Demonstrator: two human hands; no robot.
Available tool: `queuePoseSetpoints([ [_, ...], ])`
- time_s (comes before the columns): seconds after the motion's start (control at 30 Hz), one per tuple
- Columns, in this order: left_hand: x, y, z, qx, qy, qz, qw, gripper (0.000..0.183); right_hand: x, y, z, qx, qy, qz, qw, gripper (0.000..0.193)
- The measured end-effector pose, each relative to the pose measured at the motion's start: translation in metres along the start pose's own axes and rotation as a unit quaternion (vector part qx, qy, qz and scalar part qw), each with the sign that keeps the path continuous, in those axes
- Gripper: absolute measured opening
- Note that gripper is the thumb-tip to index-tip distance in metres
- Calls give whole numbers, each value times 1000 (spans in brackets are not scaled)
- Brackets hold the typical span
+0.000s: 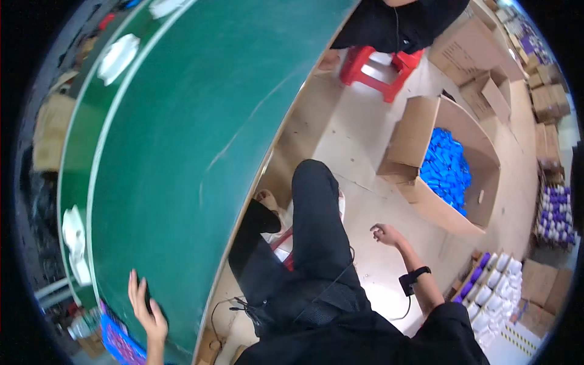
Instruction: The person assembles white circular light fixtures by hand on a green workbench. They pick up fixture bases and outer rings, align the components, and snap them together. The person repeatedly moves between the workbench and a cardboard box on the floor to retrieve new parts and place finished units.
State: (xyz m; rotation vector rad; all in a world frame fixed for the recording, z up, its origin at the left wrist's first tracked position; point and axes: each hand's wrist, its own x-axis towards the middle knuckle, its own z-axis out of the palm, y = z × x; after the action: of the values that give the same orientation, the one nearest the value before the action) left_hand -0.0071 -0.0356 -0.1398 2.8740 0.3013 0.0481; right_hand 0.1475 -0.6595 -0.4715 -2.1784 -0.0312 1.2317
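Note:
My left hand (147, 313) is at the lower left over the green table surface (182, 182), its fingers stretched out and slightly apart, holding nothing. Whether it touches the surface is hard to tell. Out over the floor on the right, my right hand (387, 235) hangs in the air with loosely bent fingers and nothing visible in it. A black band with a small device (413, 280) circles the right wrist. Beyond that hand stands an open cardboard box (413, 143) holding many small blue pieces (447, 170).
White wrapped items (76, 246) lie along the table's far-left strip, and a blue and purple packet (118, 337) sits by my left hand. Another person in black (401, 27) is near a red stool (380, 73). White and purple rolls (493, 292) are stacked at the lower right.

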Motion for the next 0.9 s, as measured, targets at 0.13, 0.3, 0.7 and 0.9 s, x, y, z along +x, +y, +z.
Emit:
queuePoseSetpoints([
  [0.13, -1, -33, -1, -36, -1, 32, 999, 44, -20, -50, -41, 42, 26, 85, 995, 29],
  [0.3, -7, -48, 1, -19, -38, 23, 999, 42, -140, -134, -59, 246, 129, 137, 951, 30],
  [0.7, 123, 60, -32, 108, -217, -127, 962, 17, -441, -225, -15, 377, 215, 236, 869, 32],
  [0.9, 275, 172, 0, 13, -298, -141, 944, 9, -460, -188, 39, 513, 367, 200, 750, 33],
])
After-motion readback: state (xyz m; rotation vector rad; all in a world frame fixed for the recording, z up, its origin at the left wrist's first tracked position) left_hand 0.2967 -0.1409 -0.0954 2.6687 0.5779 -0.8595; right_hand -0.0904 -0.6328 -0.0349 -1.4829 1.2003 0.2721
